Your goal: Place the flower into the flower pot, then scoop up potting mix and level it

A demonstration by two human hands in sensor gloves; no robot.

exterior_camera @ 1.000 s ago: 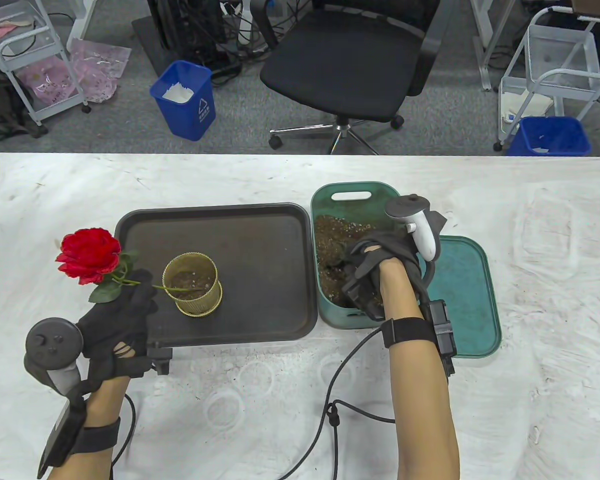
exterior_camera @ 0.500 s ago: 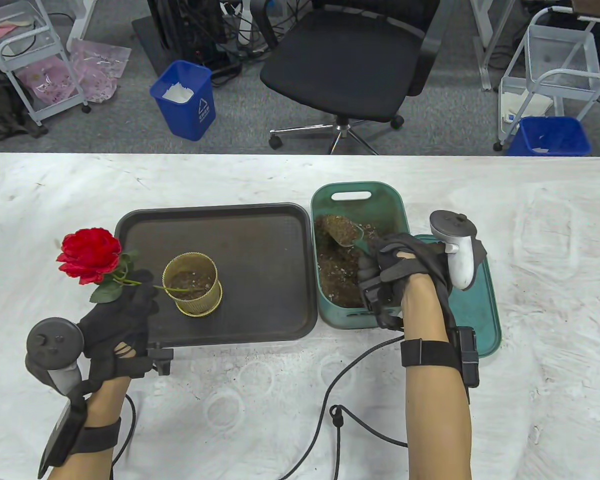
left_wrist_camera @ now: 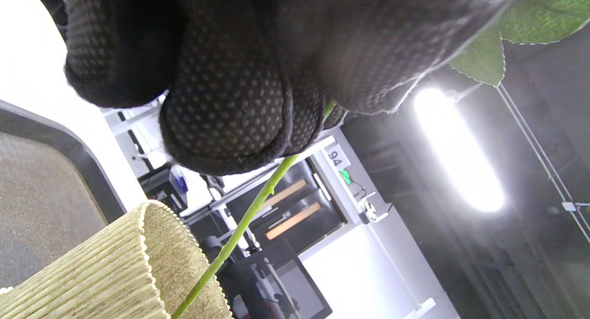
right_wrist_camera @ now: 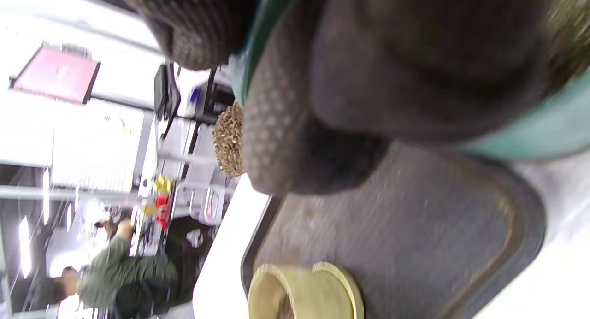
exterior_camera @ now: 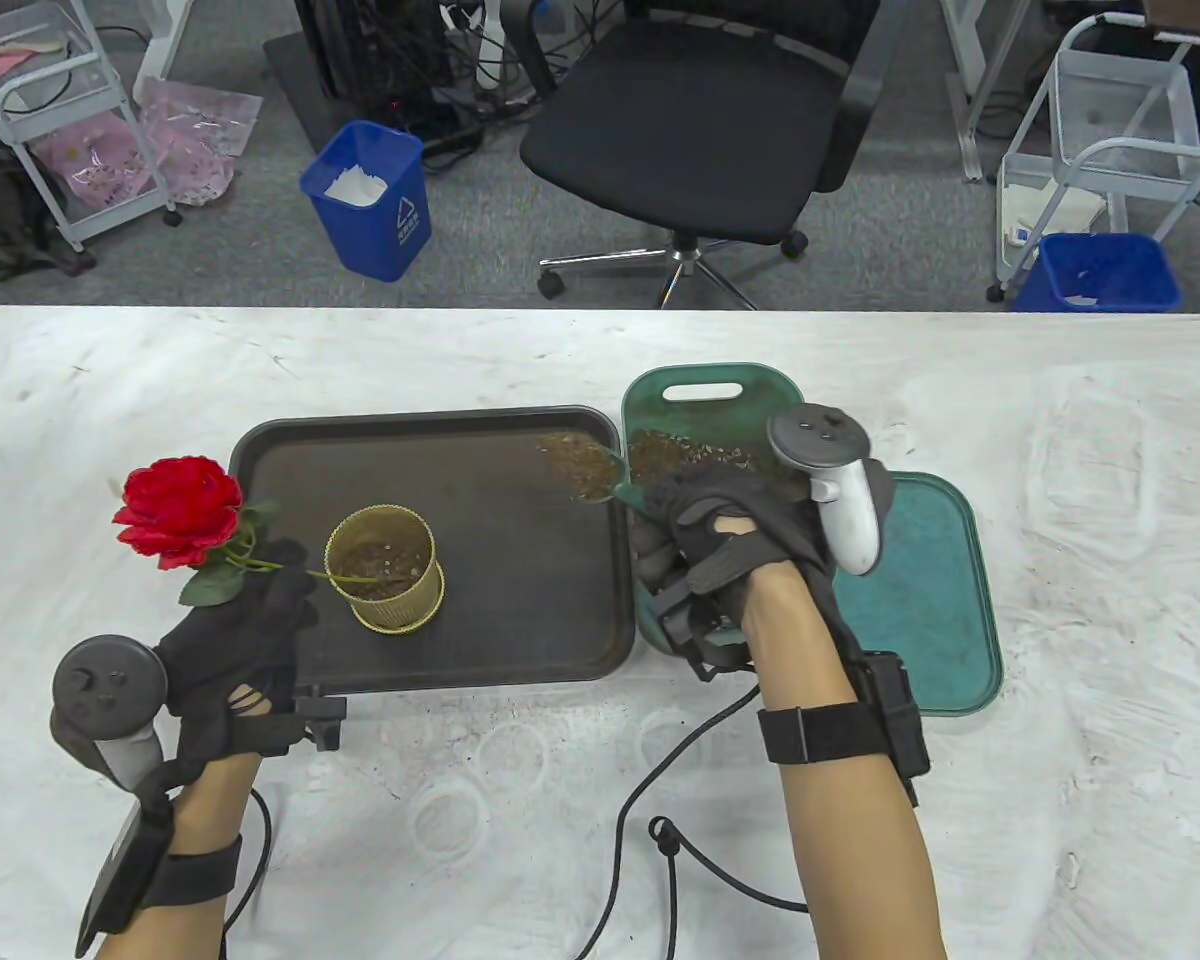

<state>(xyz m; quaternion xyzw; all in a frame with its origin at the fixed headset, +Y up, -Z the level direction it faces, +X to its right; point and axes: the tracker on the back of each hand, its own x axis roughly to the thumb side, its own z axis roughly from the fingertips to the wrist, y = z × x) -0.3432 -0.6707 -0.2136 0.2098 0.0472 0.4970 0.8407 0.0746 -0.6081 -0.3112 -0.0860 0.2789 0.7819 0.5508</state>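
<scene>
A red rose [exterior_camera: 180, 508] leans out to the left of a ribbed gold flower pot [exterior_camera: 383, 568], its green stem [left_wrist_camera: 239, 231] running down into the soil inside. My left hand [exterior_camera: 245, 610] pinches the stem just left of the pot. The pot [right_wrist_camera: 299, 291] stands on a dark tray [exterior_camera: 520, 620]. My right hand [exterior_camera: 705, 530] grips a green scoop [exterior_camera: 582, 468] heaped with potting mix, held above the tray's right edge. Behind it the green tub [exterior_camera: 710, 385] holds more potting mix [exterior_camera: 690, 455].
The tub's green lid [exterior_camera: 920, 590] lies flat to the right of the tub. Glove cables [exterior_camera: 660, 840] trail over the white table near its front edge. An office chair [exterior_camera: 700, 130], blue bins and carts stand beyond the far edge.
My right hand has lifted the filled scoop out of the tub and carried it left over the tray's edge. The left hand and the rose have stayed put.
</scene>
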